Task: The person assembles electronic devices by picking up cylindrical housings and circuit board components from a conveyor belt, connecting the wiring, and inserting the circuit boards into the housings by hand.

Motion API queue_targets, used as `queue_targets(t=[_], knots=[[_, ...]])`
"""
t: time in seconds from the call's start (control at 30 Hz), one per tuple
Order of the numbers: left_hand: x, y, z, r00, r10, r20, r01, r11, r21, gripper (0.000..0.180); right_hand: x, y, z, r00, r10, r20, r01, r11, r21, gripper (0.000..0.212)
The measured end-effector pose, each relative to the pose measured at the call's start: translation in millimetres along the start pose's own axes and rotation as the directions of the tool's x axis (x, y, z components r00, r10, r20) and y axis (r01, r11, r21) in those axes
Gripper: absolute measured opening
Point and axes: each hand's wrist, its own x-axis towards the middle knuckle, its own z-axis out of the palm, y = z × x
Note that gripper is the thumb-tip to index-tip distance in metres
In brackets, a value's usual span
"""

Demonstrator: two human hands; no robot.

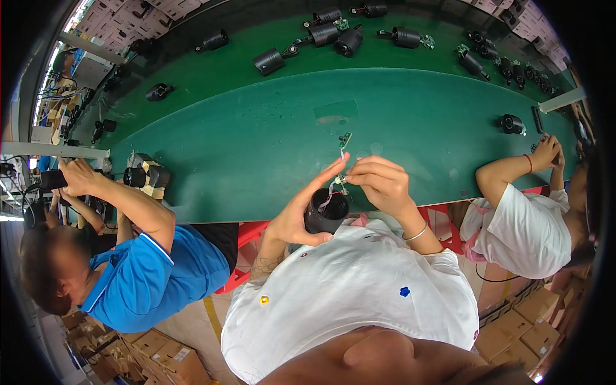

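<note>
At the near edge of the green worktop [244,160], just beyond the white shirt [346,289], the left hand [292,218] held a black cylindrical housing [328,221], curved around its side, with the open mouth facing up. The right hand [387,185] was drawn narrow, its thumb and fingertips seemingly pinched on a small pale connector [340,180] above that mouth. Thin wires [331,190] rose from inside the housing. Past the left fingertips was 1 small green circuit board [346,138]; whether it touched the worktop could not be told.

Good handling probably called for a steady housing, slack wires, and a grip on the connector's body rather than its leads.

Farther right sat 1 loose black housing [511,124]. Across the far strip lay several more black housings [268,61], some beside circuit boards. At the far left, white cartons [135,22] bore dark printed marks, too small to read; the held housing showed no legible writing.
</note>
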Motion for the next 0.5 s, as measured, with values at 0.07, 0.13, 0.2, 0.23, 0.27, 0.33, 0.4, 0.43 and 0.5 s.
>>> queue_targets(t=[0.07, 0.13, 0.2, 0.23, 0.27, 0.33, 0.4, 0.43, 0.5], knots=[[0, -1, -1, 0.999, 0.031, -0.033, -0.029, 0.997, 0.065, 0.104, 0, -4, 1, 0.986, 0.162, 0.036, -0.164, 0.983, 0.083, 0.006], [0, -1, 0, 0.998, 0.046, -0.049, -0.041, 0.994, 0.097, 0.104, 0, -7, 5, 0.969, 0.241, 0.059, -0.247, 0.961, 0.122, 0.005], [2, -1, 2, 0.996, 0.047, -0.073, -0.038, 0.992, 0.122, 0.104, -3, -8, 15, 0.892, 0.447, 0.065, -0.427, 0.790, 0.440, 0.003], [2, -1, 3, 0.995, 0.048, -0.084, -0.037, 0.990, 0.135, 0.104, -4, -8, 19, 0.838, 0.538, 0.094, -0.485, 0.654, 0.580, 0.003], [3, -1, 4, 0.994, 0.049, -0.096, -0.035, 0.988, 0.148, 0.105, -5, -8, 21, 0.776, 0.616, 0.140, -0.517, 0.493, 0.699, 0.003], [3, 0, 4, 0.995, 0.052, -0.087, -0.035, 0.982, 0.183, 0.105, -6, -7, 21, 0.716, 0.668, 0.201, -0.580, 0.410, 0.704, 0.004], [4, 1, 5, 0.996, 0.058, -0.067, -0.040, 0.967, 0.252, 0.105, -5, -6, 21, 0.581, 0.747, 0.323, -0.682, 0.231, 0.694, 0.005], [5, 1, 5, 0.997, 0.061, -0.056, -0.042, 0.957, 0.286, 0.105, -6, -5, 21, 0.507, 0.773, 0.383, -0.721, 0.136, 0.680, 0.006], [5, 2, 5, 0.997, 0.062, -0.049, -0.045, 0.958, 0.283, 0.105, -8, 0, 21, 0.508, 0.753, 0.417, -0.720, 0.106, 0.686, 0.006]])
